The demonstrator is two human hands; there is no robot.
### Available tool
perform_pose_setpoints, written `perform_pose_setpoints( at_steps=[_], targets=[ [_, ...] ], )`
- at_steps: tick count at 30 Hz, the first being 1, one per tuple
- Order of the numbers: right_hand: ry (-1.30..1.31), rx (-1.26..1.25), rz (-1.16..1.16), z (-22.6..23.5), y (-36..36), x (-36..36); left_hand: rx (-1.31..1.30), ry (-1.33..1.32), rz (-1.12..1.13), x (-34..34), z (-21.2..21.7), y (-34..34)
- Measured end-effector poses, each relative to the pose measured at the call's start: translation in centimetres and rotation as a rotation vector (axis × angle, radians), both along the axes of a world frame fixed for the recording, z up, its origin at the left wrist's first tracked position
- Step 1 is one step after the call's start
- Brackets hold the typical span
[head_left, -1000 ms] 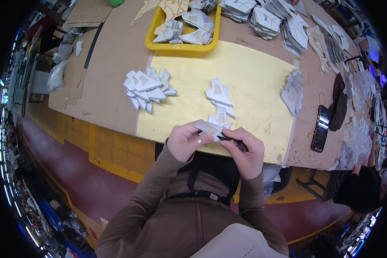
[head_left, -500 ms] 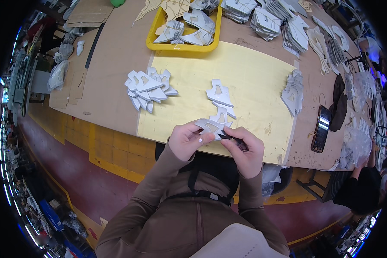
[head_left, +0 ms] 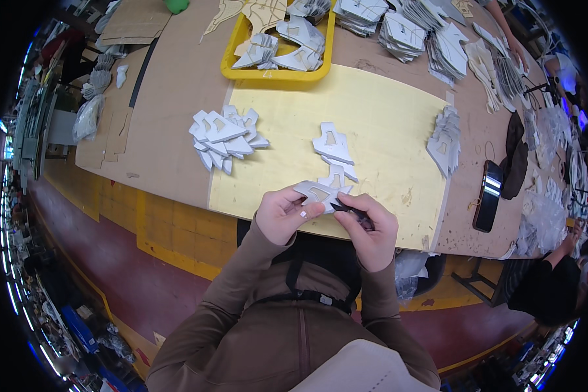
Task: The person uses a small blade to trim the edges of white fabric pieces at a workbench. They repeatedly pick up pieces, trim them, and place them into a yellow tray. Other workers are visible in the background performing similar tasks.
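centrally, just below mid-frame, the left hand (head_left: 282, 214) curls its fingers and pinches a grey cut-out piece (head_left: 318, 192) at the near edge of the yellow mat (head_left: 385, 124). the right hand (head_left: 371, 228) is closed around a thin dark tool (head_left: 346, 209), tip touching that piece. at top centre, a yellow tray (head_left: 277, 70) holds several similar grey pieces.

Bright even overhead light, soft shadows; strong fisheye bending, black vignette at rim; centre sharp.
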State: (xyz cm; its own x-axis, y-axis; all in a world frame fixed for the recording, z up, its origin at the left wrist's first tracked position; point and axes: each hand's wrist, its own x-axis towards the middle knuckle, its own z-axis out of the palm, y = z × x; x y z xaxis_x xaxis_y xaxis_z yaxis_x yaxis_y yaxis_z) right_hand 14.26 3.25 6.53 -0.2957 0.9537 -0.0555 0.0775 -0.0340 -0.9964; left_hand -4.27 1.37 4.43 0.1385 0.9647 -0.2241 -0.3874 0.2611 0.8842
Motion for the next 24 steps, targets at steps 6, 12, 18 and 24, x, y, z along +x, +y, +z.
perform_pose_setpoints(
  at_steps=[6, 12, 18, 24],
  targets=[
    [0.114, -0.038, -0.128, -0.8, -0.4, -0.2, 0.066, 0.056, 0.006, -0.4, 0.0, 0.1],
    [0.162, -0.117, -0.298, -1.8, 0.0, 2.3, 0.17, 0.428, 0.403, -6.5, -0.2, 2.1],
    [0.113, -0.134, -0.332, -2.8, 0.0, 3.7, 0.269, 1.567, 0.61, -10.0, 0.8, 2.2],
    [0.39, -0.132, -0.313, -3.1, -0.6, 2.5, 0.451, 1.269, 0.212, -0.4, -1.2, 2.4]
  ],
)
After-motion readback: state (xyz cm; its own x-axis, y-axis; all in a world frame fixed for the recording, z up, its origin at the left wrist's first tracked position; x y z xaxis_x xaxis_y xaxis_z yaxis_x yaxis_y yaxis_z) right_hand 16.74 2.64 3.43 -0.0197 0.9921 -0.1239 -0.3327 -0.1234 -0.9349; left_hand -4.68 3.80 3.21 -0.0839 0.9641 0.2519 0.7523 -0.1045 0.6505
